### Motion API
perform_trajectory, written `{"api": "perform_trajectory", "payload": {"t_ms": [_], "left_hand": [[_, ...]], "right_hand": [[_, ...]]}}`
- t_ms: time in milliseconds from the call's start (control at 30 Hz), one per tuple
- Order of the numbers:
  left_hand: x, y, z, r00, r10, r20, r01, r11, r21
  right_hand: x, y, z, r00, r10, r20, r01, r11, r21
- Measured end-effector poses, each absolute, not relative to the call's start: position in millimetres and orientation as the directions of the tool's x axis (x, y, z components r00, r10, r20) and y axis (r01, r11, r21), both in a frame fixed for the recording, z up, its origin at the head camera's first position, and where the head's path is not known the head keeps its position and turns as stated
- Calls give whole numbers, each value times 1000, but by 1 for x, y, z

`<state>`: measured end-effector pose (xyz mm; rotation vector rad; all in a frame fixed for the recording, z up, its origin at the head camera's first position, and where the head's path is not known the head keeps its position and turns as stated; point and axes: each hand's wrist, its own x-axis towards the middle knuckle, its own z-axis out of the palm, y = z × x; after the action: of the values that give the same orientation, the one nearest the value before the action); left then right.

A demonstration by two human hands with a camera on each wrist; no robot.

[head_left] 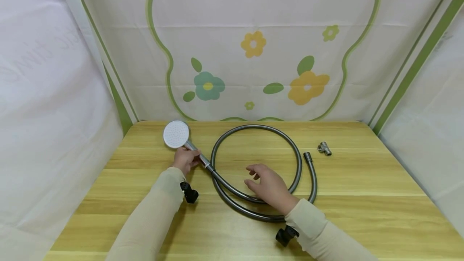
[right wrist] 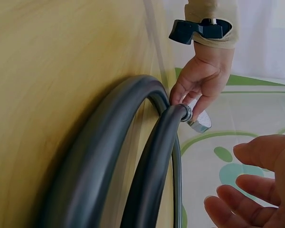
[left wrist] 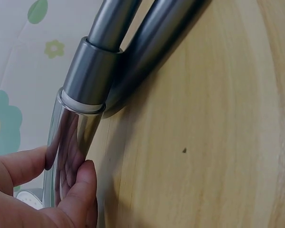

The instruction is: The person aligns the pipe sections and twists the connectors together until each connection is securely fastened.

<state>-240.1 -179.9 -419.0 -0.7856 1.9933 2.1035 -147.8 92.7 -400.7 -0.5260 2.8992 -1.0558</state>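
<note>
A shower head (head_left: 176, 134) with a white round face and a chrome handle (left wrist: 69, 142) lies at the left of the table. My left hand (head_left: 185, 159) pinches that handle between thumb and fingers. At the handle's lower end, a dark grey shower hose (head_left: 255, 127) is joined by a collar (left wrist: 88, 71). The hose lies in a loop, its free end fitting (head_left: 307, 156) at the right. My right hand (head_left: 270, 184) hovers above the loop's lower right part, fingers loosely bent and holding nothing. In the right wrist view its fingers (right wrist: 247, 204) are apart from the hose.
A small metal tee fitting (head_left: 324, 148) lies at the back right, beyond the hose end. The wooden table (head_left: 362, 212) is bounded by a flower-printed cloth (head_left: 232, 67) at the back and white cloth at both sides.
</note>
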Motion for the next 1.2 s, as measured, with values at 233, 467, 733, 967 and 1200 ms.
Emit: {"api": "perform_trajectory", "payload": {"t_ms": [233, 467, 733, 967, 1200], "left_hand": [[-242, -180, -420, -851, -249, -462, -445, -123, 887], [-241, -180, -420, -853, -245, -461, -445, -119, 887], [-240, -179, -419, -856, -240, -457, -443, -113, 889], [-240, -179, -418, -860, -235, -454, -440, -112, 891], [-241, -179, -419, -862, -241, -445, -437, -91, 895]], "right_hand": [[-147, 99, -399, -942, -315, 115, -316, 720, -618], [-148, 102, -398, -946, -305, 114, -309, 731, -609], [-149, 107, -397, -951, -290, 110, -295, 734, -612], [-149, 110, -397, -953, -284, 106, -287, 737, -612], [-149, 113, -397, -954, -282, 103, -286, 746, -601]]}}
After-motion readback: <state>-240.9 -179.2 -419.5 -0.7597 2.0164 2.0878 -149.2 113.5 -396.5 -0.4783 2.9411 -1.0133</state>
